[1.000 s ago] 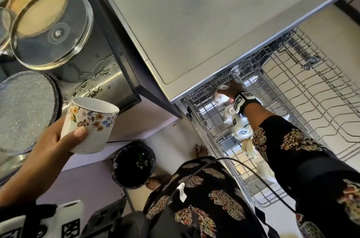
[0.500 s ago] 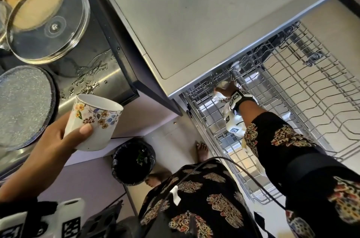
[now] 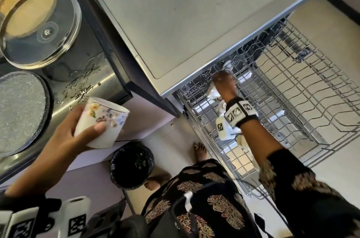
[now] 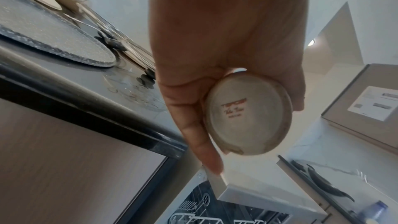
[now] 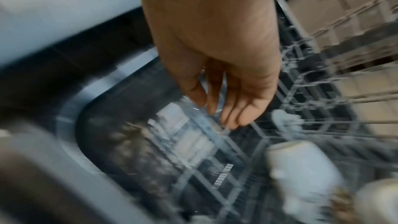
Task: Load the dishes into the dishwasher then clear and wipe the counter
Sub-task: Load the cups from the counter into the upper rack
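Note:
My left hand (image 3: 78, 134) grips a white floral cup (image 3: 103, 122) in front of the counter edge; its base (image 4: 247, 115) faces the left wrist camera. My right hand (image 3: 224, 84) reaches into the pulled-out upper dishwasher rack (image 3: 292, 101) near its back left corner. In the blurred right wrist view its fingers (image 5: 226, 108) hang straight and hold nothing. White cups (image 5: 301, 173) stand upside down in the rack just beside the hand, one partly hidden under it (image 3: 212, 91).
On the wet steel counter (image 3: 93, 82) lie a glass lid (image 3: 39, 29) over a wooden board and a grey round plate (image 3: 19, 111). A black bin (image 3: 132, 165) stands on the floor by my feet. The open dishwasher's top (image 3: 175, 13) juts out above the rack.
My right hand has let go of a cup in the rack and reached deeper toward the back. The left hand with the floral cup has drifted slightly right.

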Demonstrator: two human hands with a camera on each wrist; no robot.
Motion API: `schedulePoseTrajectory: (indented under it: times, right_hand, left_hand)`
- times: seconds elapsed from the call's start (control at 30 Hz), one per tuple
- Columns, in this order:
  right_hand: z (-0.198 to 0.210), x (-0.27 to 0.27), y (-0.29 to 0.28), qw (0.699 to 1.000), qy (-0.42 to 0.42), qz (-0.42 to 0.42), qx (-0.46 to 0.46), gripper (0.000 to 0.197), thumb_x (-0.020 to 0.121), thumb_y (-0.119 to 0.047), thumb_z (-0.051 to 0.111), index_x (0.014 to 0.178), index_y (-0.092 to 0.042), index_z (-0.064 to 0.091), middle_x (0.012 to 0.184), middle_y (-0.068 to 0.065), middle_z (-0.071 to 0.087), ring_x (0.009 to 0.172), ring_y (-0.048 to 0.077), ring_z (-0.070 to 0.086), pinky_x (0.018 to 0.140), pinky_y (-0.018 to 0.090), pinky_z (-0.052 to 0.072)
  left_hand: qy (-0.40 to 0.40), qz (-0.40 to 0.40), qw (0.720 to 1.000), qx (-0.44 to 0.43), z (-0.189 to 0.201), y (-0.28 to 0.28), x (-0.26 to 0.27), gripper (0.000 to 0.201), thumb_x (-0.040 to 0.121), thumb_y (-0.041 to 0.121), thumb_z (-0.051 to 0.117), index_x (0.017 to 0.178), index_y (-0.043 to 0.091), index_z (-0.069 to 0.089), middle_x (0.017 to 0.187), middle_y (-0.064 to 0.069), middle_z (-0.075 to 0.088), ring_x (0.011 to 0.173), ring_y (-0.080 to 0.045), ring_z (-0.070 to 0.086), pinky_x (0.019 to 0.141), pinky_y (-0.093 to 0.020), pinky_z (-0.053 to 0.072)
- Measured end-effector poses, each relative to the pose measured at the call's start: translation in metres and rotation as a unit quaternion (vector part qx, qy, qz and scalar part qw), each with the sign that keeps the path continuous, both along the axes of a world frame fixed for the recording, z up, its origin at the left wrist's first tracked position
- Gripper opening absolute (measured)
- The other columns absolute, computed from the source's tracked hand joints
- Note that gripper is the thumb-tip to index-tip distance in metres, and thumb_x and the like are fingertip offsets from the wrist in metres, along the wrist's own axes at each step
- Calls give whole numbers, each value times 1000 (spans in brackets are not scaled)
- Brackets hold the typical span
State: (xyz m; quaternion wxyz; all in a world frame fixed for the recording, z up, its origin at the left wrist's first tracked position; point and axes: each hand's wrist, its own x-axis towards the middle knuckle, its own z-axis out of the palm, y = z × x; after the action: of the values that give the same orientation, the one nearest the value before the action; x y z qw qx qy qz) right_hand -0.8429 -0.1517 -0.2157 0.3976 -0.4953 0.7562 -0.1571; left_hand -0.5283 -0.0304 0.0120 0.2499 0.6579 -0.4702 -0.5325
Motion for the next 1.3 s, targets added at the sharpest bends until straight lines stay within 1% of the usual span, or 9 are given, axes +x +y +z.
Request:
schedulePoseTrajectory:
  times: [0.13,0.2,0.27,0.33,0.53,0.8,1.03,1.2,1.3]
  right_hand:
    - [81,51,62,908,-397,133,12,32,85,0,60,116,-7,58,117,15,62,101,24,63,81,29,54]
    - [100,66,87,840,-468,272,42,62,79,1,69,132,-19,46,132,6,51,113,23,57,91,36,53]
    - [109,75,101,818,-450,357,36,82,73,0,75,140,-24,35,143,0,38,124,18,46,100,28,46]
    - [112,82,108,839,-381,388,-27,80,69,-4,80,138,-13,40,139,6,40,123,13,42,100,14,37]
    - [102,77,125,885,-301,341,-101,77,64,-17,85,130,-5,47,129,7,44,118,16,44,104,30,37]
    - [89,53,143,903,-380,198,0,60,72,-17,80,126,-18,53,118,2,61,107,17,60,94,38,50]
    - [50,8,128,908,-413,-33,66,44,84,-10,67,125,-3,51,105,5,62,87,14,62,71,17,54]
    - [15,-33,85,927,-335,-169,9,56,80,-10,69,130,-7,46,121,9,56,97,19,60,67,20,52]
    - [-1,-42,32,929,-305,-209,-24,57,77,-2,69,129,-3,45,124,12,54,108,24,56,85,28,50]
  left_hand:
    - [-77,-66,992,79,-12,-8,-16,96,21,76,75,103,33,49,101,-5,64,73,-25,69,53,-32,56]
    - [-126,-122,977,119,-18,-10,-29,82,31,66,76,100,30,50,97,-3,62,65,-13,65,48,-25,51]
    - [-152,-168,963,144,-27,-10,-43,65,42,57,71,97,26,53,91,-4,62,56,-5,62,45,-20,47]
    - [-193,-216,944,155,-39,-11,-56,59,49,56,72,96,23,54,86,-1,63,58,-4,62,48,-20,48]
    - [-246,-258,921,156,-68,-6,-89,56,74,35,71,109,18,30,100,1,51,84,-14,61,76,-40,57]
    - [-186,-250,938,154,-73,-4,-104,59,83,51,55,129,27,27,88,-3,61,59,-17,62,55,-28,50]
    - [-141,-230,954,132,-65,-8,-85,31,90,34,50,117,19,50,94,-2,68,84,-29,67,79,-44,53]
    - [-152,-211,955,141,-62,-1,-51,13,93,28,49,105,30,52,98,3,67,86,-18,65,72,-28,49]
    - [-166,-194,956,143,-64,5,-35,11,94,25,48,102,29,54,96,4,67,82,-15,66,67,-24,48]
